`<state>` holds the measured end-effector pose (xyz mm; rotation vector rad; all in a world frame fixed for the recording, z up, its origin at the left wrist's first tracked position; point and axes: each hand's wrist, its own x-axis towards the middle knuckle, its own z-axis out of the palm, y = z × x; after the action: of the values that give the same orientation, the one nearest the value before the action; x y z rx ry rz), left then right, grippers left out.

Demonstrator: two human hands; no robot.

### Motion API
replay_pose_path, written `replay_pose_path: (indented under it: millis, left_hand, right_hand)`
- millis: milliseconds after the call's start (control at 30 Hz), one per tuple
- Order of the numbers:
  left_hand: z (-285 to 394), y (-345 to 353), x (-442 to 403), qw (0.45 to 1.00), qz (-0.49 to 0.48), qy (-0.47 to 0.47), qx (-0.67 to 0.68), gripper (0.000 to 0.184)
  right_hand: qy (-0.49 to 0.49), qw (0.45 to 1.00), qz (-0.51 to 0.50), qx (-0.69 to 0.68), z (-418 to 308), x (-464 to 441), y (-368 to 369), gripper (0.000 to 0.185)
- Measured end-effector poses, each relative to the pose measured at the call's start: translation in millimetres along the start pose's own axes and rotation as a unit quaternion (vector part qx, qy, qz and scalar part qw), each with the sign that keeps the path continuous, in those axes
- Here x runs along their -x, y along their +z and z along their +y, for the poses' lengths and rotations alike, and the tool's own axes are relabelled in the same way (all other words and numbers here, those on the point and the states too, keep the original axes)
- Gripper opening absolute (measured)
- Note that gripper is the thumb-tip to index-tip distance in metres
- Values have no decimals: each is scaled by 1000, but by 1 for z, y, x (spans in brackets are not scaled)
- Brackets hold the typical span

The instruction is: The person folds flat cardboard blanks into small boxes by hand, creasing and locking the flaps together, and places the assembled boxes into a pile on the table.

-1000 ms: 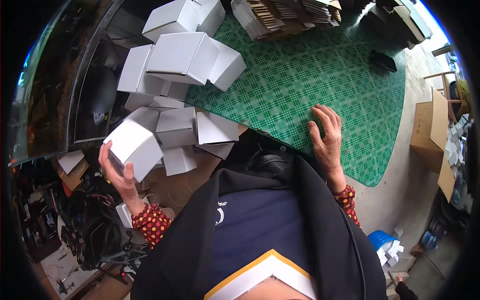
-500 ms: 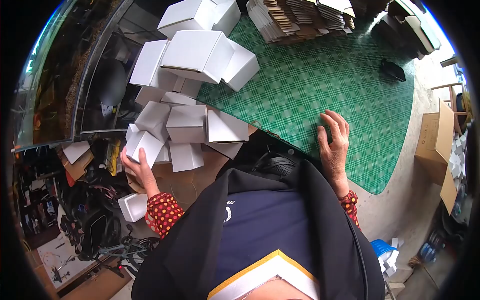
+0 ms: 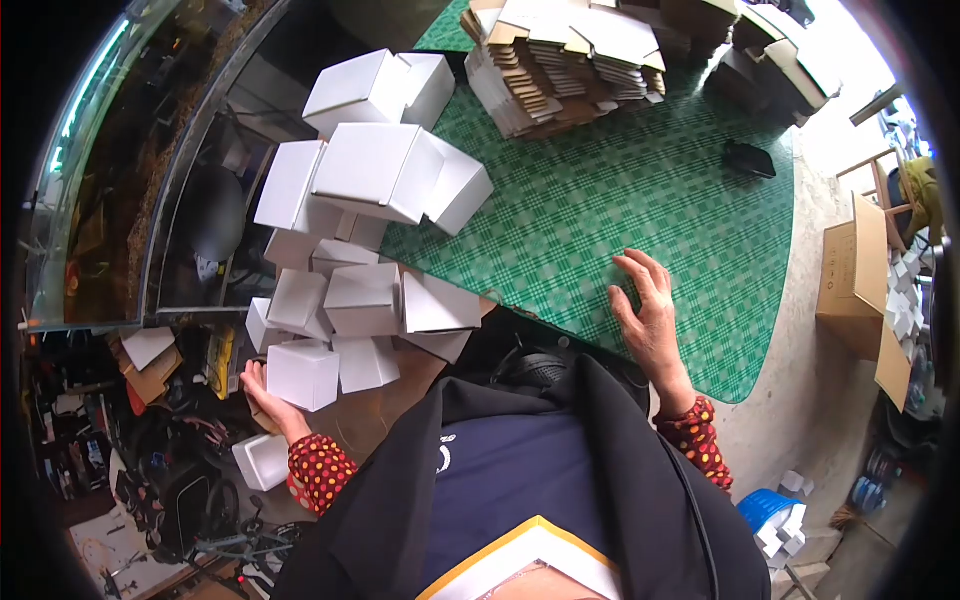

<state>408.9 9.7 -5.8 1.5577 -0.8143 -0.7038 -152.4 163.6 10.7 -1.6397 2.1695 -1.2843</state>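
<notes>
At the lower edge of a heap of white boxes (image 3: 375, 170), my left hand (image 3: 270, 400) lies against the left side of a white box (image 3: 303, 375). Its fingers are apart, and the box partly hides the hand. My right hand (image 3: 648, 318) rests with fingers spread on the green checked tabletop (image 3: 600, 200), near its front edge, and holds nothing. More white boxes (image 3: 363, 300) are stacked between my left hand and the tabletop's left corner.
Stacked flat cardboard (image 3: 560, 70) stands at the tabletop's far side, with a black object (image 3: 750, 160) to its right. A loose white box (image 3: 262, 462) sits below my left hand. An open carton (image 3: 855, 275) and blue basket (image 3: 765, 508) are at right.
My left hand has moved down beside the lower boxes, and its fingers have come off the face of the box they were on. My right hand stays on the tabletop. The view has shifted.
</notes>
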Motion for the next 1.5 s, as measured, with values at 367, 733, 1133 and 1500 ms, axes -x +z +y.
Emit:
replay_pose_path:
  millis: [367,733,1133,1500]
  left_hand:
    - [-3,-20,-15,993,88,-57,56,65]
    - [32,3,-17,979,55,136,-141,47]
    - [61,38,-5,947,86,274,-144,31]
    - [102,104,43,887,-23,421,-191,17]
  right_hand:
    - [-3,996,81,-46,28,-179,-49,59]
    - [-65,990,12,122,38,-268,-22,65]
    - [-58,959,-71,268,36,-309,-34,81]
    - [-10,937,-212,279,23,-362,-8,119]
